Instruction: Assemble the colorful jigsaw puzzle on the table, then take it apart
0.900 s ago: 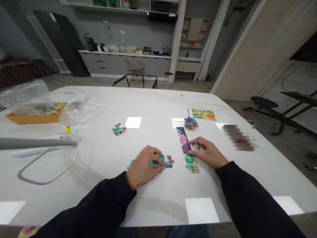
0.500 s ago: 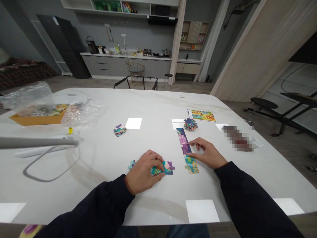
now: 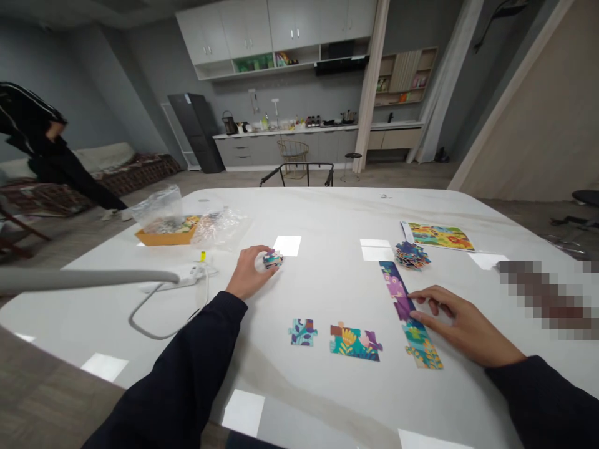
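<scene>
My left hand (image 3: 250, 271) has its thumb and fingers around the small stack of puzzle pieces (image 3: 273, 258) on the white table. My right hand (image 3: 456, 318) rests with fingertips on the right edge of a vertical strip of joined pieces (image 3: 395, 290), purple and dark blue above, teal and yellow at its lower end. Left of the strip lies a joined teal section (image 3: 355, 342) with a yellow plant. Farther left is a single light-blue piece (image 3: 302, 332), apart from it. A larger pile of pieces (image 3: 412, 256) sits beyond the strip.
A colourful picture sheet (image 3: 440, 236) lies behind the pile. On the left are an orange box (image 3: 166, 238) with plastic wrap, and a power strip (image 3: 175, 277) with a cable. A person (image 3: 47, 146) stands at the far left. A chair (image 3: 306, 167) is behind the table.
My left hand has moved from the lower pieces up and left to the small stack, uncovering the light-blue piece. My right hand stays at the strip. The view has shifted left, showing a person.
</scene>
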### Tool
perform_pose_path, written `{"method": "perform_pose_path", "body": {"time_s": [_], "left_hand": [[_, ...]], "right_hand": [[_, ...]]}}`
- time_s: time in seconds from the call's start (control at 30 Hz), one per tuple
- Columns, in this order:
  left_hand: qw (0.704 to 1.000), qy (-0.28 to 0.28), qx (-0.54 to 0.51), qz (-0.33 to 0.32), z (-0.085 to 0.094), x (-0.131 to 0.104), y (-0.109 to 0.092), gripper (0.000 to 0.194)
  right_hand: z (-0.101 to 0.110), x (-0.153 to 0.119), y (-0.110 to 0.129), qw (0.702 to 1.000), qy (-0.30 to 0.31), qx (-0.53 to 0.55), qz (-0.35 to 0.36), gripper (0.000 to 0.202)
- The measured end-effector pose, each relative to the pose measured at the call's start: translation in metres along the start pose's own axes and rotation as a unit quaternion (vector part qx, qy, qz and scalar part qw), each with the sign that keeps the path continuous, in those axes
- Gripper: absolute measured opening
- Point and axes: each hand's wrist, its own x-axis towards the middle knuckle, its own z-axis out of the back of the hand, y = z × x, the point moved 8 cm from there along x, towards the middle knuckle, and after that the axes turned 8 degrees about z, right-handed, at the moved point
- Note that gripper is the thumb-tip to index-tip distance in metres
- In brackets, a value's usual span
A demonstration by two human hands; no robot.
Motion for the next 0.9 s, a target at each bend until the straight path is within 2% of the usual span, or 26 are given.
{"method": "perform_pose_path", "body": {"time_s": [0.1,0.2,0.37,0.57,0.73,0.9], "left_hand": [[1.000,-0.010,0.011,0.013,0.001,0.007,0.025,0.038],[1.000,-0.019,0.014,0.012,-0.007,0.009,0.023,0.033],[1.000,0.002,0.001,0.028,-0.018,0.015,0.021,0.026],[0.997,0.019,-0.043,0.065,-0.018,0.017,0.033,0.032],[0.993,0.049,-0.084,0.065,-0.015,0.017,0.035,0.038],[0.990,0.057,-0.116,0.061,-0.014,0.016,0.039,0.040]], "right_hand": [[-0.001,0.000,-0.005,1.000,0.001,-0.005,-0.005,0.048],[-0.002,-0.001,-0.008,1.000,0.001,-0.009,-0.009,0.048],[-0.002,-0.001,-0.010,1.000,0.007,-0.016,-0.021,0.048],[-0.004,-0.002,-0.012,0.999,0.017,-0.020,-0.029,0.048],[-0.002,-0.001,-0.009,1.000,0.008,-0.014,-0.024,0.048],[0.000,0.001,-0.004,1.000,-0.006,-0.011,-0.017,0.050]]}}
